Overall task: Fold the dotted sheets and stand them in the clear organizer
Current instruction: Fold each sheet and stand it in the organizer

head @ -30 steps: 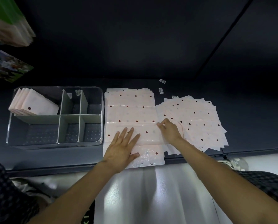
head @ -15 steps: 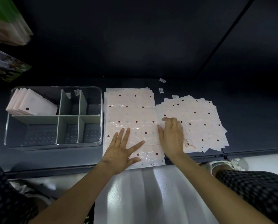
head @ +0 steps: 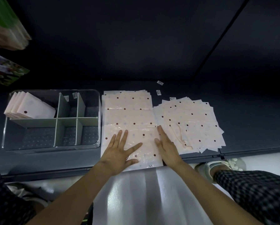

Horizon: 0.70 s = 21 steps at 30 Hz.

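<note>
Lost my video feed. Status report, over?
Left hand flat on the sheet stack, right hand flat at its right edge. Folded sheets stand in the organizer, back-left compartment. Nothing obstructing.

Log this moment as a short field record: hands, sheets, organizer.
left hand: flat, fingers spread, pressing on the large dotted sheet
right hand: fingers straight, lying along that sheet's right edge
loose sheets: fanned pile of smaller dotted sheets, right of the large one
clear organizer: left of the sheets, split by grey dividers
folded sheets: several standing tilted in the far-left compartment
other compartments: no sheets visible in them
</note>
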Motion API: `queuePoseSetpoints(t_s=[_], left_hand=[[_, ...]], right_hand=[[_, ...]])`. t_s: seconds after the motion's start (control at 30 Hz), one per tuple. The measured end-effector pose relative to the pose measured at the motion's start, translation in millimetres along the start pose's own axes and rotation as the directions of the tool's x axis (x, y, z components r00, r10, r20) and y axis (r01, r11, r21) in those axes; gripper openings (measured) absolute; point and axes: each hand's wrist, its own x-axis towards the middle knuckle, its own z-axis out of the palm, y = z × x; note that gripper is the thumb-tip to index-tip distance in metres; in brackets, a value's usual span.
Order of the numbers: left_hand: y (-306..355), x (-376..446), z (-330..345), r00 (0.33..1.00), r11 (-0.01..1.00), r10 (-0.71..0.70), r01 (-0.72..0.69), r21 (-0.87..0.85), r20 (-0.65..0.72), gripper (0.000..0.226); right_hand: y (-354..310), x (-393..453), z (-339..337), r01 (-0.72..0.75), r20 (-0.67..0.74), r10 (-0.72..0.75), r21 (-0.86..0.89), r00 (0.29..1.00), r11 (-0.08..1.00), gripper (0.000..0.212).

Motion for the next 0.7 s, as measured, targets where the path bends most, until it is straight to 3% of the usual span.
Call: queuePoseSetpoints(t_s=[0.13,0.23,0.33,0.43,0.5,0.7], left_hand=[[0.5,-0.1,-2.9,1.0,1.0,0.0,0.0,-0.004,0.015,0.061],[0.8,0.1,-7.0,0.999,1.0,-0.005,0.006,-0.02,0.041,0.062],[1.7,0.9,-11.9,0.997,0.998,-0.018,0.022,-0.059,0.073,0.061],[5.0,2.9,-17.7,0.992,0.993,-0.055,0.067,-0.1,0.116,0.058],[9.3,3.4,-20.5,0.989,0.99,-0.094,0.106,-0.095,0.115,0.056],[29.2,-8.6,-22.8,0.981,0.972,-0.145,0.117,-0.204,-0.127,0.051]], right_hand=[[7.8,-1.2,-23.3,0.008,0.044,-0.008,0.006,0.999,1.0,0.063],[16.1,-1.3,-38.2,0.117,0.096,-0.1,-0.184,0.99,0.976,0.065],[22.0,2.0,-46.7,0.284,0.148,-0.246,-0.377,0.958,0.881,0.054],[16.0,4.6,-52.3,0.52,0.153,-0.532,-0.546,0.832,0.656,0.033],[7.6,4.0,-55.3,0.569,0.121,-0.651,-0.62,0.749,0.54,0.029],[-20.6,-17.0,-45.0,0.685,0.07,-0.776,-0.525,0.626,0.505,0.016]])
